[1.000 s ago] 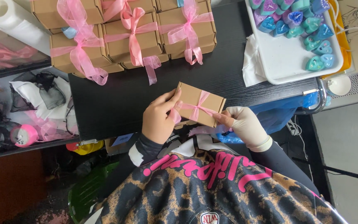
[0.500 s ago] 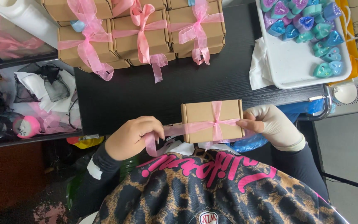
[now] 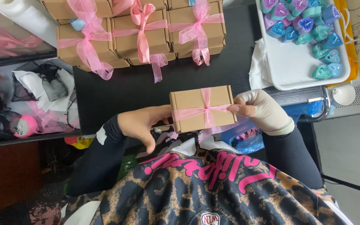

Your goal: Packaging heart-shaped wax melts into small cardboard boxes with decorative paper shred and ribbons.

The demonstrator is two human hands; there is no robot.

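Head view: small brown cardboard box (image 3: 202,108) held level above the near edge of the black table (image 3: 146,87), crossed by a pink ribbon (image 3: 207,110) running both lengthwise and across its top. Left hand (image 3: 144,123), bare, pressed against the box's left end, fingers curled down below it, pinching the ribbon there. Right hand (image 3: 260,110), in a pale glove, closed on the box's right end, thumb and fingertips pinching the ribbon at that edge. Beyond the box, at the table's far side, a stack of finished boxes (image 3: 140,31) tied with pink bows. Right of the box and farther back, a white tray (image 3: 296,66) carrying heart-shaped soaps (image 3: 309,23) in teal, blue and purple. Far left of the box, a pink ribbon spool (image 3: 23,126) beside the table.
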